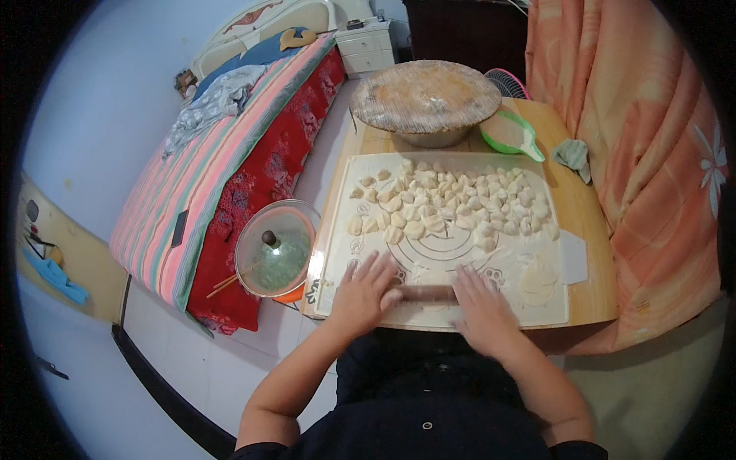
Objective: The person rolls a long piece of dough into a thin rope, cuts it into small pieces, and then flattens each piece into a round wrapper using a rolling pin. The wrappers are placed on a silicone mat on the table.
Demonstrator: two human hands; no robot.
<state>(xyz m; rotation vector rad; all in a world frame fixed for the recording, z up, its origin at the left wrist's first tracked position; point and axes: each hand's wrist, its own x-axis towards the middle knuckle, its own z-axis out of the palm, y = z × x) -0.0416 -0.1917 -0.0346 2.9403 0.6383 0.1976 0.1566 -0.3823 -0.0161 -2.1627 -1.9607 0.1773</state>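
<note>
My left hand (363, 295) and my right hand (483, 305) lie at the two ends of a rolling pin (425, 294), near the front edge of a white pastry mat (337, 261). Both palms press on the pin while the fingers stretch forward, open and flat. What lies beneath the pin is mostly hidden and blurred. Beyond my hands, many small floured dough pieces (460, 195) spread over the mat. Flat round dough wrappers (539, 280) overlap on the mat to the right of my right hand. A white dough scraper (573, 257) rests at the mat's right edge.
Behind the mat stands a large film-covered basin (425, 96). A green scoop (510, 134) of flour and a grey cloth (573, 159) lie beside it. Left of the wooden table is a glass-lidded pot (277, 249) with chopsticks (222, 286); a bed (199, 176) stands farther left. An orange curtain (636, 153) hangs right.
</note>
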